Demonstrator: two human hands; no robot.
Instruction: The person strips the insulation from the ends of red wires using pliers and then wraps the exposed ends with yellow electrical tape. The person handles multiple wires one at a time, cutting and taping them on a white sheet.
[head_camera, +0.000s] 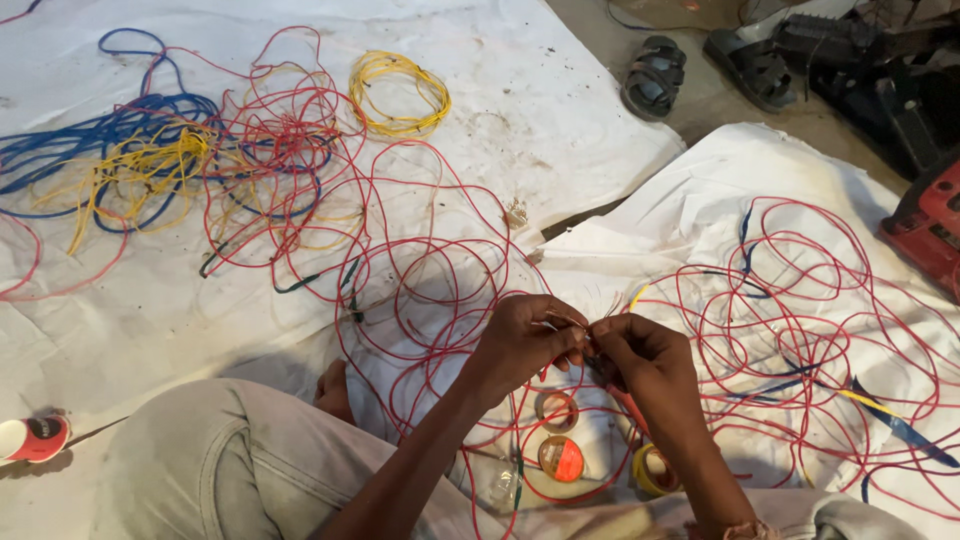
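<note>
My left hand and my right hand meet in the lower middle of the head view, fingertips pinched together on the bared ends of a red wire. Thin copper strands stick up between the fingers. Loops of red wire spread across the white sheet to the left and right of my hands. Just below my hands lie rolls of insulating tape: a red-orange one, a yellow one and a pale one.
A tangle of blue, yellow and red wires lies at the upper left, with a yellow coil beside it. Sandals sit on the bare floor at the top right. A red power tool is at the right edge. My bent knee fills the lower left.
</note>
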